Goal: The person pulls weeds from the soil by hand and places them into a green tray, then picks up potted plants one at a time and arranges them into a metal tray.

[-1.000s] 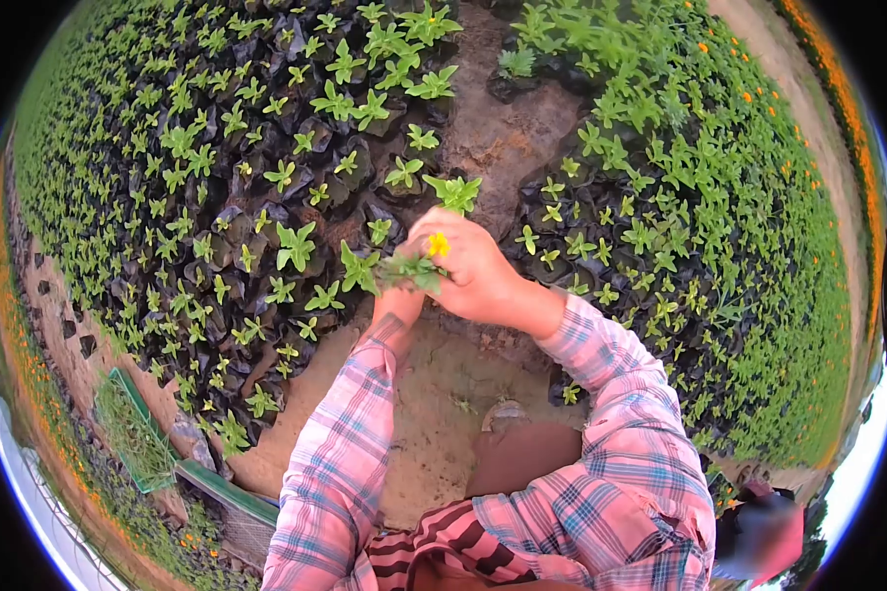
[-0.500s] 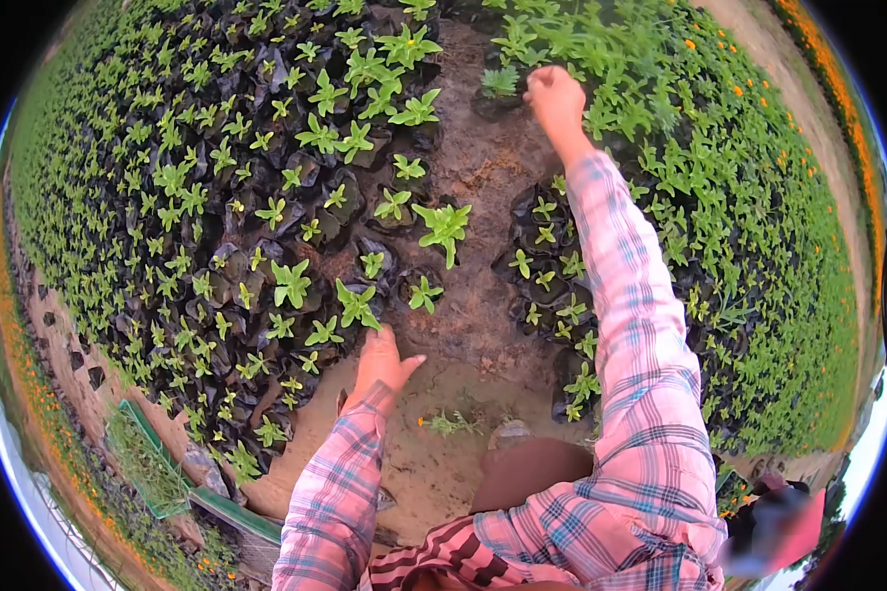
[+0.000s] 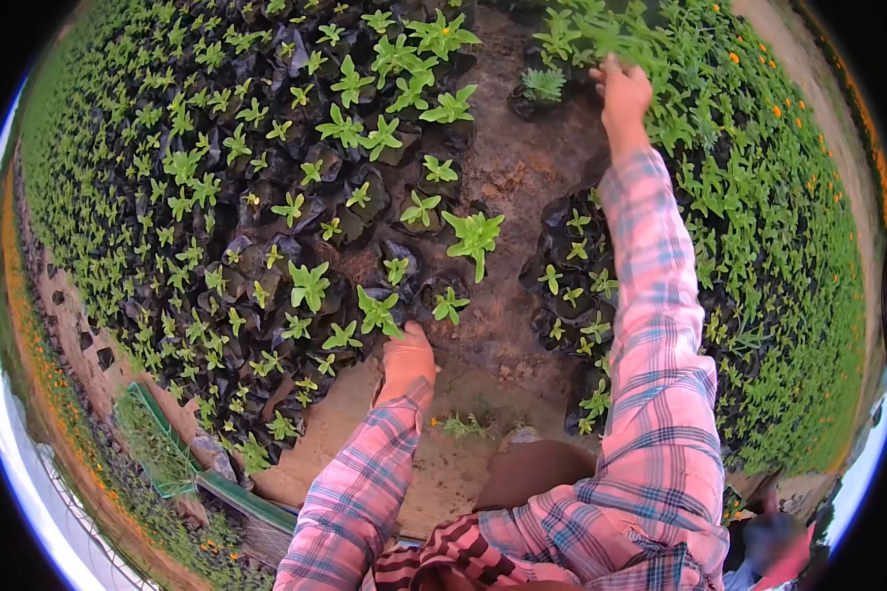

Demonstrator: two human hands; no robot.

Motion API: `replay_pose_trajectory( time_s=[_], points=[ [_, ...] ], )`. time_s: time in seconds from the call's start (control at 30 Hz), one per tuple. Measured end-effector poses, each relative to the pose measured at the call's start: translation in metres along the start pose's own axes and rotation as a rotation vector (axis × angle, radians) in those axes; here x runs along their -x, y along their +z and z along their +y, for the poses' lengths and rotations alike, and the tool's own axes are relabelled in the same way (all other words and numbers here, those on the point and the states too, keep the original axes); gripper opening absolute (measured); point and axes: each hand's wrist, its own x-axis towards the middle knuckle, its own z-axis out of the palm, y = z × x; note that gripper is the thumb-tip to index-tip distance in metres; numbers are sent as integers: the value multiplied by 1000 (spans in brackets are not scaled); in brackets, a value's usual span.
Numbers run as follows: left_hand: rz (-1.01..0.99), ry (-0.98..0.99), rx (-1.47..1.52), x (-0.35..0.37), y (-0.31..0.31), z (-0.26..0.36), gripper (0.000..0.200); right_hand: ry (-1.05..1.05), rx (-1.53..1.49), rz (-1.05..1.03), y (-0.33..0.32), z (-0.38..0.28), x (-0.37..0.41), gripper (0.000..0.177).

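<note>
My right hand (image 3: 625,97) is stretched out at the far end of the bare strip, fingers curled in against leafy green plants (image 3: 665,74). What it grips is hidden, and leaves just above it are blurred. To its left stands a feathery bluish-green seedling (image 3: 542,86). Low in the view, my left hand (image 3: 409,360) reaches forward with its fingers extended, their tips at a broad-leaved seedling (image 3: 377,312) in a black bag. Another seedling (image 3: 450,305) stands just right of those fingertips, and a larger one (image 3: 474,239) farther up.
Dense rows of bagged seedlings (image 3: 197,197) cover the left side. A dark soil strip (image 3: 508,163) runs between them and the right-hand plants. A green-edged crate (image 3: 158,443) holds cut greenery at lower left. Another person (image 3: 779,547) is at lower right.
The view has shifted, so the plants sit farther right and lower. My left hand has moved in against the seedling, its thumb less spread. My right hand stays far forward, now farther from the feathery seedling.
</note>
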Motion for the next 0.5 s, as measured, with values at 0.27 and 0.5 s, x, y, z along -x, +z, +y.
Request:
replay_pose_trajectory(
  time_s=[0.27, 0.5],
  points=[
    [41, 5, -37, 0, 2, 3, 90, -287, 772, -756, -31, -15, 52, 22],
    [41, 5, -2, -1, 0, 4, 89, -379, 856, -467, 4, -6, 25, 33]
  ],
)
